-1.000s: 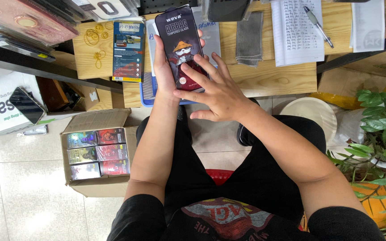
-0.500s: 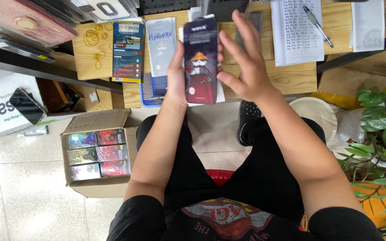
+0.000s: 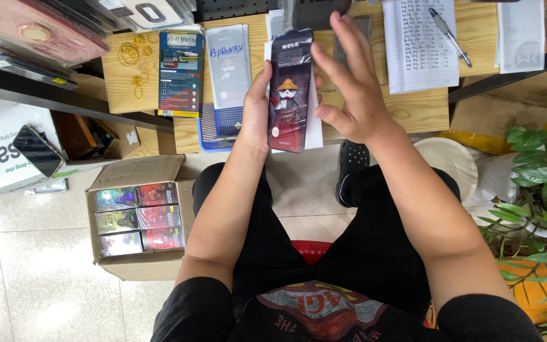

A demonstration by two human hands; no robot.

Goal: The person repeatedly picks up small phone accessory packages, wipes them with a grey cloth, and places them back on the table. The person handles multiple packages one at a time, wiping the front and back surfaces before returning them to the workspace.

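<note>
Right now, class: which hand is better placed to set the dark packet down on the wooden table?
Probably the left hand: it grips the dark packet above the wooden table. The right hand is open beside it.

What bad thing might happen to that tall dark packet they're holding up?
The left hand alone grips the tall dark packet by one edge, and the right hand is open beside it, so it might slip. It could then fall to the tiled floor, or knock the flat packets lying on the wooden table.
</note>
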